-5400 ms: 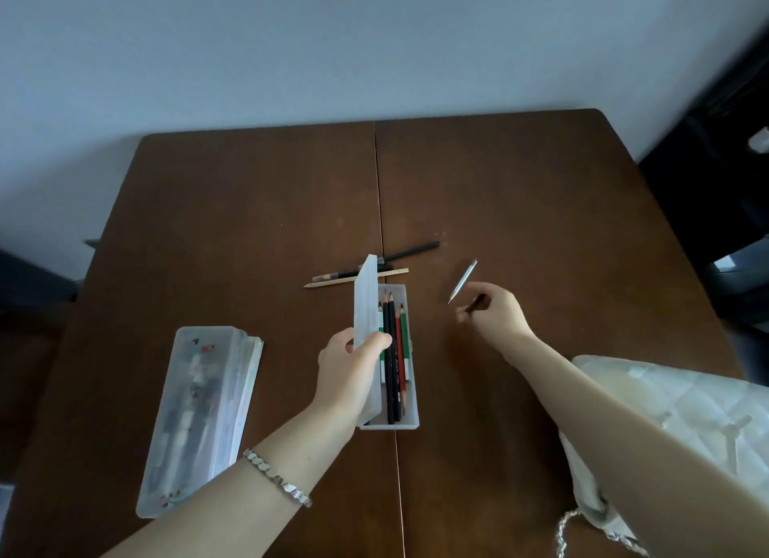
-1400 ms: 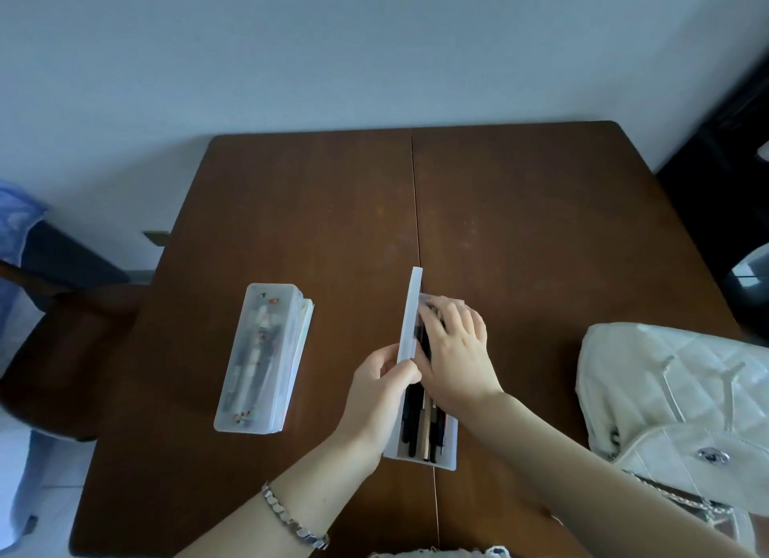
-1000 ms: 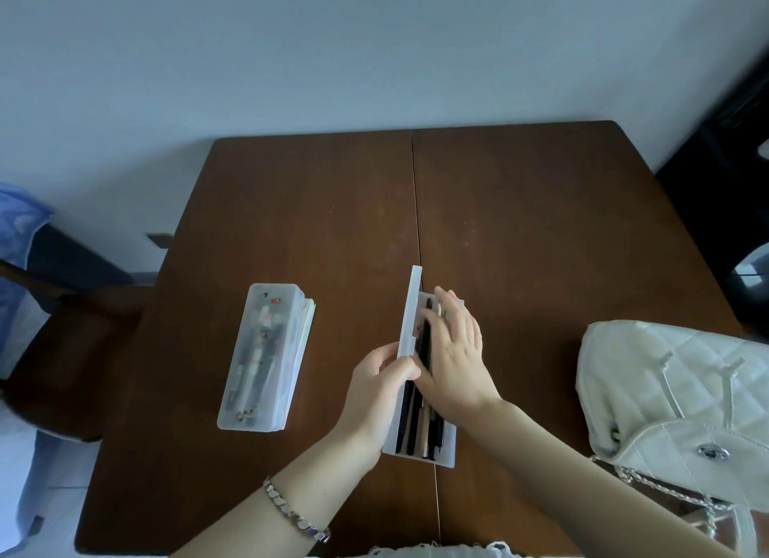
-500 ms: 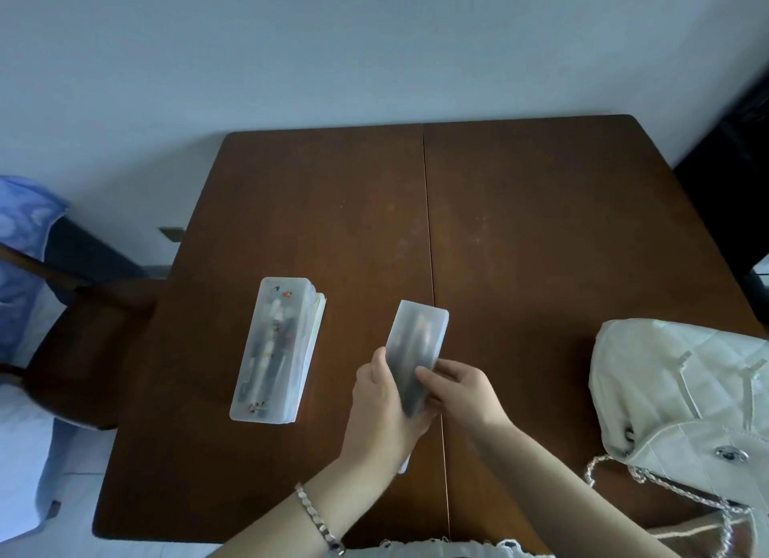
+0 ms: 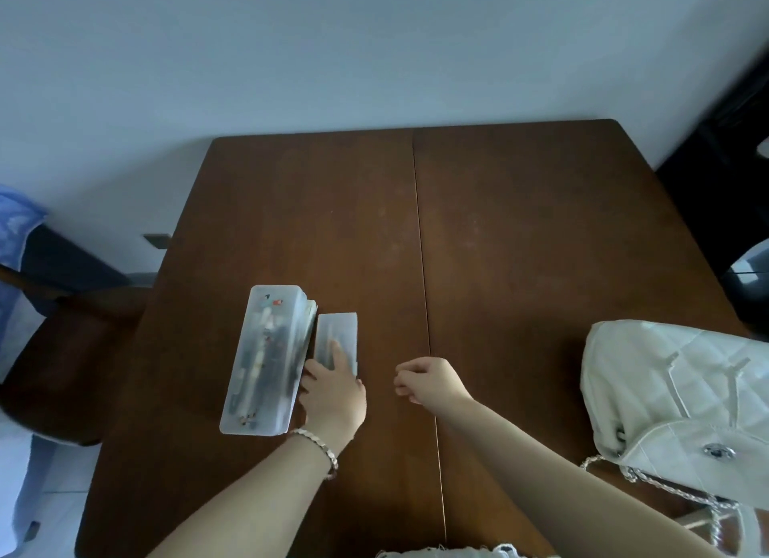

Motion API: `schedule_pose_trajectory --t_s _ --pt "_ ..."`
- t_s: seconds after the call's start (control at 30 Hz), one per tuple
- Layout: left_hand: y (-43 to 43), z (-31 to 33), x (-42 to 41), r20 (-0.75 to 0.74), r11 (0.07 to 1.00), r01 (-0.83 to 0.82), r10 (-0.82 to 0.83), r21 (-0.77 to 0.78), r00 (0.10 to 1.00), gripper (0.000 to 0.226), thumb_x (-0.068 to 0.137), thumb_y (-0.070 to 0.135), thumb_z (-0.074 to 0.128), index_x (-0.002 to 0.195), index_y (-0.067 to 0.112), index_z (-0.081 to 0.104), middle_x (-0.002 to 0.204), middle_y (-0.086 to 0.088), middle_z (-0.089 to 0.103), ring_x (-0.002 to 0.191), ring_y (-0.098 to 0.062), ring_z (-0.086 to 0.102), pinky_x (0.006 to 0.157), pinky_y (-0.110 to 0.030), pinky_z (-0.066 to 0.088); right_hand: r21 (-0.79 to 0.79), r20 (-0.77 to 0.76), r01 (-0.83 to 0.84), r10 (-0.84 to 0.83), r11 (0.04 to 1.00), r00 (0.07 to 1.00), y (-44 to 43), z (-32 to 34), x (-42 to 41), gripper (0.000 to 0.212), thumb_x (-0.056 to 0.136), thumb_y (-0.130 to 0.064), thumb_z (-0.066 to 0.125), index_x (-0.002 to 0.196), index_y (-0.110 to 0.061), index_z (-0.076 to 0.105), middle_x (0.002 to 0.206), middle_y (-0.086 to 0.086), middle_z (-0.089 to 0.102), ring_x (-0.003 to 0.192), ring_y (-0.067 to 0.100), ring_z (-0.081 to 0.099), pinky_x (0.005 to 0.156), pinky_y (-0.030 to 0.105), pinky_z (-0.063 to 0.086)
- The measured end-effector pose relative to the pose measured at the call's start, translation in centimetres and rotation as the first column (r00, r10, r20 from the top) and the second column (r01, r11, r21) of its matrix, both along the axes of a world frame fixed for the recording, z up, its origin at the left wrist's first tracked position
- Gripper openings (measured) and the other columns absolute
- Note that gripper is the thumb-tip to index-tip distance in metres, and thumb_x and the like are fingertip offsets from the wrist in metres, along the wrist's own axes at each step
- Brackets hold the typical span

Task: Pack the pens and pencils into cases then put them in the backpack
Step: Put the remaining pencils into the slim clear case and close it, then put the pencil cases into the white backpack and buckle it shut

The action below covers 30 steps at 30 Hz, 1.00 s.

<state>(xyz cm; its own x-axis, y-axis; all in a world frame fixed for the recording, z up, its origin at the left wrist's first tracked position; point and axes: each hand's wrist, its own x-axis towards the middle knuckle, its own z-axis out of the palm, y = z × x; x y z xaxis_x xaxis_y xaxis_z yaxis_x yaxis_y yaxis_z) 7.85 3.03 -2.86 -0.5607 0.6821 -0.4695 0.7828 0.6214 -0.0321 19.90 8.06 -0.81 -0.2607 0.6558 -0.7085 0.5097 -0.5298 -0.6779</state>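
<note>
Left hand (image 5: pixel 333 395) lays straight fingers on the small case (image 5: pixel 341 333), just beside the larger case (image 5: pixel 266 358) near the worktop's (image 5: pixel 499 245) left edge. The right hand (image 5: pixel 428 380) is loosely curled and empty, with the backpack (image 5: pixel 674 391) at the right edge.

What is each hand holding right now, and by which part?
Nothing is gripped. The left hand lays flat fingers on the near end of the small case; the right hand hangs loosely curled, empty.
</note>
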Motion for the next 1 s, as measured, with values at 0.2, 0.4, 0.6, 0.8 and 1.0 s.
schedule_pose_trajectory --t_s 0.2,0.4,0.6,0.8,1.0 --pt "1.0 -0.5 -1.1 -0.038 0.997 -0.009 0.006 -0.071 0.999 0.062 0.098 0.026 0.037 0.148 0.01 0.004 0.145 -0.029 0.015 0.129 -0.038 0.031 0.104 -0.04 0.037 -0.011 0.029 -0.051 0.052 0.999 0.998 -1.0 -0.9 3.1 0.024 0.085 -0.008 0.046 0.075 -0.024 0.06 0.07 -0.004 0.066 0.068 0.01 0.062 0.071 0.027 0.049" --pt "3.3 2.3 1.7 0.194 0.963 0.265 -0.269 0.049 0.943 0.043 0.096 0.019 0.041 0.139 0.013 0.036 0.138 -0.013 0.038 0.125 -0.027 0.041 0.099 -0.034 0.042 0.054 0.083 -0.095 0.09 0.994 0.992 -0.7 0.1 7.2 0.017 0.087 -0.01 0.049 0.092 -0.018 0.063 0.078 -0.002 0.068 0.073 0.012 0.063 0.071 0.026 0.05" --pt "5.3 6.1 7.3 0.577 0.911 0.409 -0.361 0.051 0.733 0.03 0.097 0.031 0.041 0.124 0.023 0.053 0.119 0.004 0.059 0.099 -0.013 0.058 0.082 -0.022 0.043 0.343 0.331 -0.255 0.138 0.904 0.933 2.0 5.5 15.2 0.025 0.088 -0.019 0.055 0.112 -0.018 0.064 0.101 -0.002 0.067 0.094 0.01 0.06 0.082 0.017 0.043" --pt "6.5 7.1 11.0 0.561 0.883 0.445 -0.446 0.149 0.698 0.028 0.095 0.03 0.044 0.119 0.022 0.056 0.096 0.009 0.056 0.075 -0.009 0.053 0.064 -0.021 0.039 0.396 0.798 -0.445 -0.061 0.803 0.599 1.6 6.8 25.1 0.032 0.089 -0.033 0.056 0.119 -0.021 0.056 0.125 0.003 0.048 0.118 0.021 0.045 0.1 0.033 0.036" --pt "5.7 7.3 12.5 0.577 0.87 0.468 -0.466 0.157 0.671 0.029 0.095 0.03 0.044 0.12 0.023 0.056 0.1 0.01 0.057 0.083 -0.009 0.056 0.062 -0.014 0.038 0.229 0.871 -0.56 0.09 0.796 0.484 -0.3 4.4 28.3 0.052 0.08 -0.054 0.06 0.123 -0.026 0.049 0.123 0.0 0.043 0.11 0.019 0.042 0.092 0.032 0.039"
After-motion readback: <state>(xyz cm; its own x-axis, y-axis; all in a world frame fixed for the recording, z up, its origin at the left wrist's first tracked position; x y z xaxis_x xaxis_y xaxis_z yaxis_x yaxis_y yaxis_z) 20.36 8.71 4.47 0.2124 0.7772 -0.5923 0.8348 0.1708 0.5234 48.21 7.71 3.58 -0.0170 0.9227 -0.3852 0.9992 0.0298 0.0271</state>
